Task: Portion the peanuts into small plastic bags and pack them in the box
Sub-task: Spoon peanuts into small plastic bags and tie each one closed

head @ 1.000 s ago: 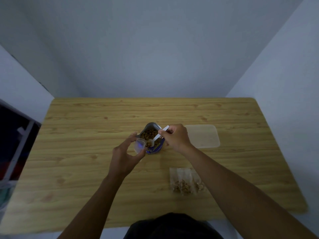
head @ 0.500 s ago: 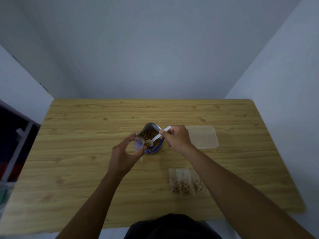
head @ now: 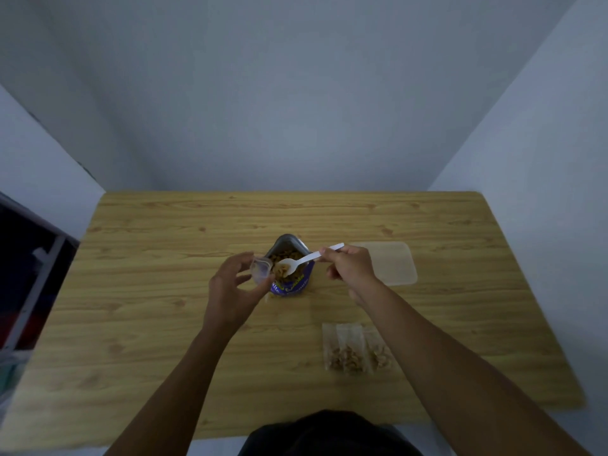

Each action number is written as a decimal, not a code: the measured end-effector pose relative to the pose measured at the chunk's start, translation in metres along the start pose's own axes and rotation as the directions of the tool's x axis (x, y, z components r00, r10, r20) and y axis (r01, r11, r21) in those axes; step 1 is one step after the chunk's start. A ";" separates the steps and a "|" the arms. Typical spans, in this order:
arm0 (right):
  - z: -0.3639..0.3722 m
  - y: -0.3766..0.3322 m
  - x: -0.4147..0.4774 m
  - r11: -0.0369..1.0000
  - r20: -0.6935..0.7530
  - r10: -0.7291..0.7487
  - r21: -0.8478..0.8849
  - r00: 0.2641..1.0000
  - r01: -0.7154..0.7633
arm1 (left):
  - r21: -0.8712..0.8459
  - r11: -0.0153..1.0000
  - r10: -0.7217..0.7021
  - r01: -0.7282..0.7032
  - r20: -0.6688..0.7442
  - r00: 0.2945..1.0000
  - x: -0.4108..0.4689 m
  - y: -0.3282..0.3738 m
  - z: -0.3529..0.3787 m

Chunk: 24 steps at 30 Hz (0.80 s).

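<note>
Between your two hands, the open peanut pouch is standing on the wooden table. Your right hand is pinching the far end of the white spoon with the thumb and first fingers closed on the handle. The bowl of the spoon is carrying some peanuts and is sitting just over the mouth of the pouch.

Your left hand is holding a small clear bag, and the fingers are curled loosely around it with the thumb on the near side. The mouth of the bag looks open, just beside the spoon tip.

You are moving one scoop across, I think. Try keeping the spoon flat so nothing is rolling off. Try keeping the bag mouth wide with your left fingers, and bringing it right under the spoon tip, still over the pouch, so any nut that is falling is landing back inside. Tip the spoon slowly.

Near your right forearm, two filled bags are lying on the table, so some portions are done. Just past your right knuckles, the pale plastic box is lying flat and waiting. I cannot tell if it is the box or only its lid.
</note>
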State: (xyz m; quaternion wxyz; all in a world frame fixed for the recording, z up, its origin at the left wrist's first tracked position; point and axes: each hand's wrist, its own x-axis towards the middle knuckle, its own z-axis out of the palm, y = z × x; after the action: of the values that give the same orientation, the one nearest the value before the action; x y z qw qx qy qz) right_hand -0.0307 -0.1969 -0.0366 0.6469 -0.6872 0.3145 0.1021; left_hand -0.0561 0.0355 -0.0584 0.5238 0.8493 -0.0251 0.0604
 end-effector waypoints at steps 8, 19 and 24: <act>-0.015 -0.011 0.009 0.974 0.004 0.093 0.209 0.996 -0.092 | 0.134 0.991 0.010 -0.010 0.002 1.000 0.012 0.013 0.001; -0.012 -0.056 -0.002 0.989 0.039 -0.145 0.007 0.989 0.145 | 0.261 0.962 0.059 -0.075 0.068 0.996 0.031 0.031 0.016; 0.004 -0.064 -0.014 0.879 0.170 -0.367 -0.259 0.915 0.401 | 0.203 0.977 0.042 -0.063 0.110 0.993 0.035 0.048 0.022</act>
State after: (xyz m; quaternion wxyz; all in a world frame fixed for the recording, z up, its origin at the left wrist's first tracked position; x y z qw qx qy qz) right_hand -0.0044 -0.1913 0.0234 0.5642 -0.8155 0.1156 0.0563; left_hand -0.0249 -0.0053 -0.0215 0.4289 0.9002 -0.0686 0.0317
